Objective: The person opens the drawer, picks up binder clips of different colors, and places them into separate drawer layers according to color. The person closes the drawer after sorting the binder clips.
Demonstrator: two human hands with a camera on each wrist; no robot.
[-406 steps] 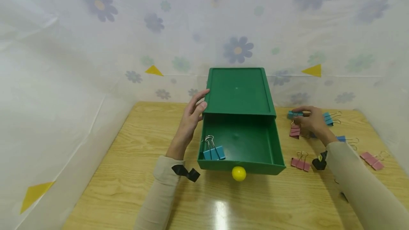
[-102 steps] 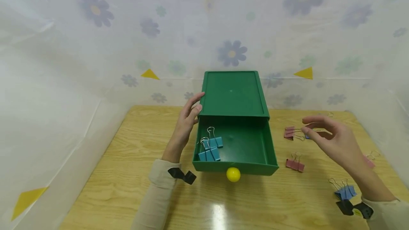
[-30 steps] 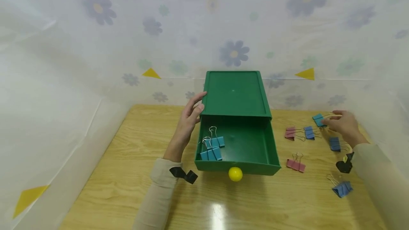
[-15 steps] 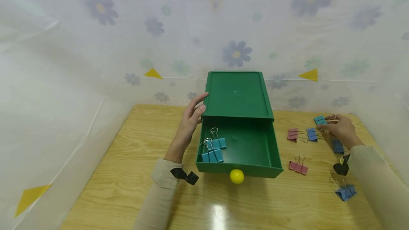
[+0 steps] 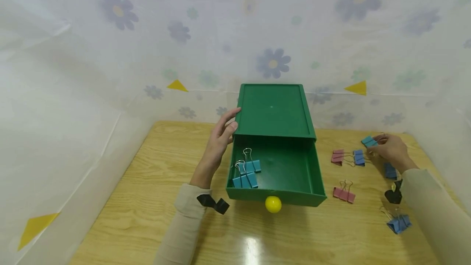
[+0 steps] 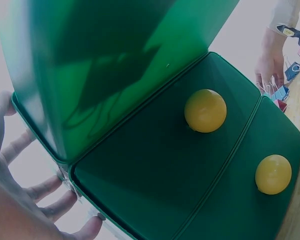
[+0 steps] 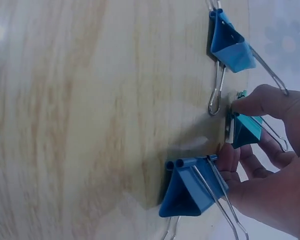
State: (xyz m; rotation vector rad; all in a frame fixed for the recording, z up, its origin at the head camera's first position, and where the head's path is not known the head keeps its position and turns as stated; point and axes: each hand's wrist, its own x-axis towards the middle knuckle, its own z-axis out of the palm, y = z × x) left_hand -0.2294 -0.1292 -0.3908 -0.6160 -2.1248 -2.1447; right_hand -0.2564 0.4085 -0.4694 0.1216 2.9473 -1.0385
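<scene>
A green drawer cabinet (image 5: 274,109) stands on the table with its top drawer (image 5: 290,171) pulled out. Two teal binder clips (image 5: 247,174) lie at that drawer's left front, handles up. My left hand (image 5: 217,146) rests against the cabinet's left side; in the left wrist view its fingers (image 6: 45,189) are spread along the edge. At the back right, my right hand (image 5: 391,150) pinches a teal binder clip (image 7: 247,131) between thumb and fingers, low at the table. Blue binder clips (image 7: 192,192) lie close beside that hand.
Two pink binder clips lie right of the cabinet, one pink clip (image 5: 337,157) behind the other pink clip (image 5: 344,195). A blue clip (image 5: 399,224) sits at the front right. Yellow knobs (image 6: 205,111) stick out from the lower drawers. A patterned sheet (image 5: 206,44) hangs behind the table.
Since the oldest frame a second teal clip has come into the drawer. My right hand has shifted to the back right and taken hold of another teal clip. My left hand stays put.
</scene>
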